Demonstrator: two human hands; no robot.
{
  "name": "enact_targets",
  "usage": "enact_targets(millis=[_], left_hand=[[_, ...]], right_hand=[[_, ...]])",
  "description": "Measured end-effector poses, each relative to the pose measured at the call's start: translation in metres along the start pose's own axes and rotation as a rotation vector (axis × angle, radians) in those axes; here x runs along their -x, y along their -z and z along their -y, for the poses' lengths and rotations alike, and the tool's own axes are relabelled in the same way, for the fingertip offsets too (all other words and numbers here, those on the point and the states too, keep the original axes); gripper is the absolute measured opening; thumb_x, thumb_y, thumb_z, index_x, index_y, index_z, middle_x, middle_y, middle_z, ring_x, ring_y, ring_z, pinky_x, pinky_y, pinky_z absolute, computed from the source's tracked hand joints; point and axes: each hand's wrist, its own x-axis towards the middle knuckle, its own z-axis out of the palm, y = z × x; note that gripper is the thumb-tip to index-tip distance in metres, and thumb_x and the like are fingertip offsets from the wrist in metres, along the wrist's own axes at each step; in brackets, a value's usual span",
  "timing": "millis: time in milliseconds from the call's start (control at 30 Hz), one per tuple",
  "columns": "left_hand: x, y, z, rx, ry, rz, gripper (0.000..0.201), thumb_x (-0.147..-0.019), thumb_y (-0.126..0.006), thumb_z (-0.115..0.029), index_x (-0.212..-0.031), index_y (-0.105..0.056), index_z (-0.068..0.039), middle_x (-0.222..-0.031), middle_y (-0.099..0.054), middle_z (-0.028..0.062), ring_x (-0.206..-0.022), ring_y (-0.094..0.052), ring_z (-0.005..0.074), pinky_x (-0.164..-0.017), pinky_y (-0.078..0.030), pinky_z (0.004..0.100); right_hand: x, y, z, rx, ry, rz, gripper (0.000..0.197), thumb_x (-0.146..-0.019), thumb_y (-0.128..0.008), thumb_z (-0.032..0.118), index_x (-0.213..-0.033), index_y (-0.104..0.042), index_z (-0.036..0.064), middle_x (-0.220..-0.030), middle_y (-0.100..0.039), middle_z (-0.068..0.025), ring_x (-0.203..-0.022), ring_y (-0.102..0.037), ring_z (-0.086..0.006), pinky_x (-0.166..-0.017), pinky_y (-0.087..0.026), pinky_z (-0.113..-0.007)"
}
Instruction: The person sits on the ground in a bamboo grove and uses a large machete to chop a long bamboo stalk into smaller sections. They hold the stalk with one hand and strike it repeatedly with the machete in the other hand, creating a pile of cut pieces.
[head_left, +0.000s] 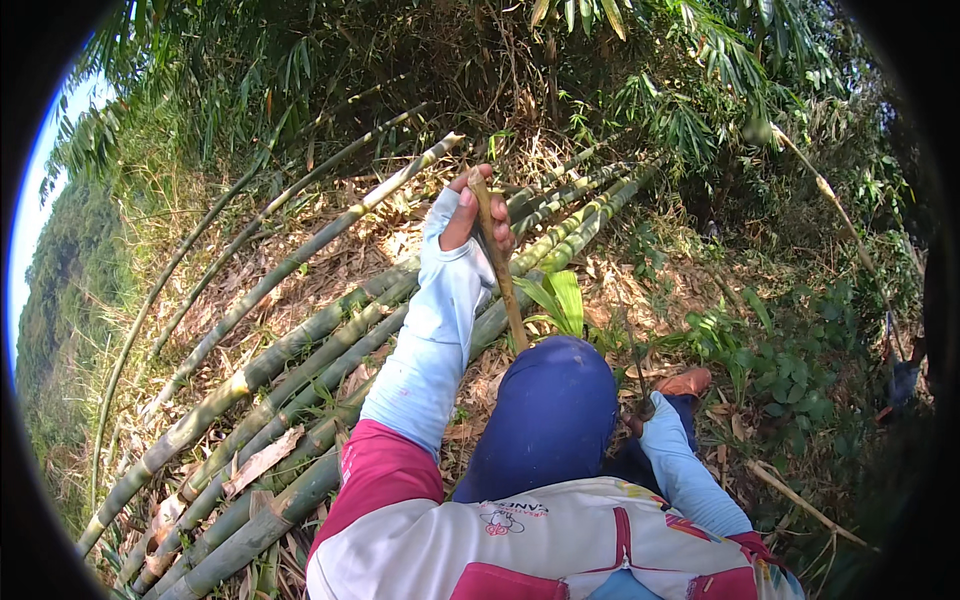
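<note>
Looking down over the wearer's own chest, a white and crimson jersey [430, 550] fills the bottom of the view. The left arm, in a light-blue sleeve [420, 360], stretches forward and slightly right, well raised, with its wrist turned so the thumb is on the near left side. The left hand [464, 218] grasps a slim brown stick [500, 265] near its top, thumb on one side and fingers curled round the other. The stick stands nearly upright, its lower end beside a bent knee in blue trousers [545, 410]. The right arm reaches out low to the right, and the right hand [648, 418] is down near a brown shoe [685, 383]; its fingers are in shadow, so I cannot tell whether they are grasping anything. Long green bamboo poles [250, 375] lie diagonally at left, on ground strewn with dry leaves [610, 290].
</note>
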Motion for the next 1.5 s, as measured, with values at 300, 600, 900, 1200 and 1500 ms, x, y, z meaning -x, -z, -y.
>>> enact_targets(millis=[300,600,900,1200,1500], left_hand=[[-0.066,-0.054,0.038,0.345,0.098,0.184,0.024,-0.098,-0.051,-0.027,-0.115,-0.051,-0.011,-0.084,-0.056,0.0063,-0.061,-0.052,0.0139,-0.051,-0.044,0.0277],[-0.057,-0.121,0.121,0.298,0.283,0.124,0.026,-0.096,-0.053,-0.029,-0.114,-0.05,-0.009,-0.085,-0.053,0.0031,-0.069,-0.05,0.0151,-0.061,-0.045,0.0306],[-0.03,-0.135,0.166,0.081,0.386,0.08,0.04,-0.095,-0.055,-0.031,-0.122,-0.046,-0.003,-0.09,-0.047,0.0038,-0.071,-0.049,0.0124,-0.066,-0.046,0.0286],[-0.059,-0.069,0.213,-0.286,0.358,0.31,0.049,-0.09,-0.059,-0.026,-0.133,-0.043,-0.006,-0.113,-0.056,0.0086,-0.096,-0.055,0.0171,-0.084,-0.046,0.0301],[-0.009,-0.143,0.115,-0.39,-0.274,0.158,0.057,-0.091,-0.057,-0.035,-0.13,-0.044,0.004,-0.128,-0.05,0.0173,-0.115,-0.051,0.0246,-0.1,-0.038,0.0369]], right_hand=[[0.037,0.014,0.058,-0.161,0.049,-0.125,0.032,-0.075,-0.076,0.016,-0.092,-0.052,0.0046,-0.078,-0.056,-0.0023,-0.073,-0.053,-0.012,-0.069,-0.045,-0.027],[0.085,0.041,0.101,-0.653,0.081,-0.162,0.035,-0.084,-0.07,0.019,-0.11,-0.054,0.0014,-0.087,-0.064,-0.0061,-0.062,-0.056,-0.0094,-0.054,-0.047,-0.025],[0.1,0.046,0.109,-0.623,0.15,-0.112,0.045,-0.085,-0.069,0.02,-0.123,-0.052,0.0012,-0.104,-0.065,-0.0092,-0.059,-0.055,-0.0093,-0.049,-0.048,-0.025],[0.107,0.035,0.114,-0.382,0.219,-0.205,0.043,-0.08,-0.075,0.031,-0.106,-0.058,0.0012,-0.08,-0.061,-0.0035,-0.069,-0.058,-0.0111,-0.057,-0.047,-0.026],[0.119,0.065,0.096,-0.683,0.115,-0.323,0.032,-0.081,-0.071,0.017,-0.104,-0.058,-0.0016,-0.07,-0.057,-0.002,-0.058,-0.055,-0.0092,-0.052,-0.045,-0.025]])
